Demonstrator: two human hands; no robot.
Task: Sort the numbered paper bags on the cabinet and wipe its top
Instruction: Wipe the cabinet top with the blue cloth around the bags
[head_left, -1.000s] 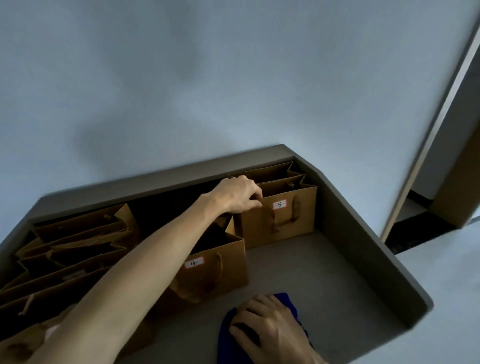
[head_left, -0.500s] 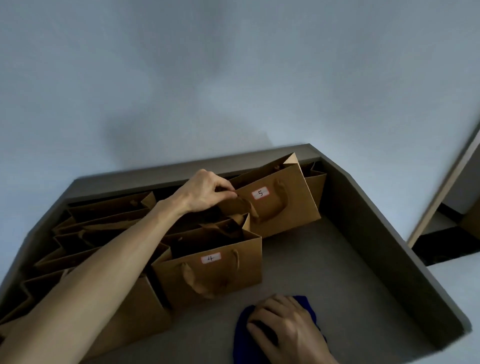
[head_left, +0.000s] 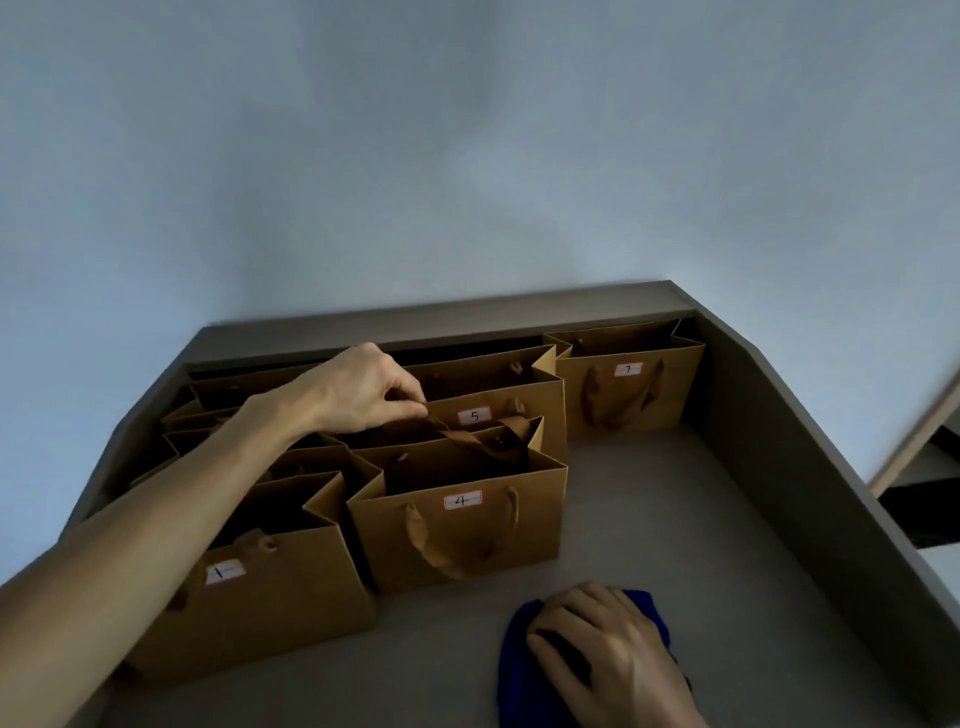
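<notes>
Brown paper bags stand on the grey cabinet top (head_left: 675, 519). Bag 5 (head_left: 540, 410) stands behind bag 4 (head_left: 467, 530), and my left hand (head_left: 363, 389) pinches the upper edge of bag 5 at its left end. Bag 1 (head_left: 270, 587) is at the front left and bag 7 (head_left: 631, 384) in the far right corner. More bags stand behind my left forearm, their numbers hidden. My right hand (head_left: 608, 660) lies flat on a blue cloth (head_left: 519, 660) at the front of the cabinet top.
A raised rim (head_left: 779, 441) runs along the back and right side of the cabinet. A pale wall (head_left: 467, 156) rises behind it. A doorway edge (head_left: 914, 431) shows at far right. Bare surface lies between bag 7 and the cloth.
My left hand has carried bag 5 leftward from the far right corner and set it behind bag 4. Bag 7 now shows in that corner. My right hand stayed on the cloth.
</notes>
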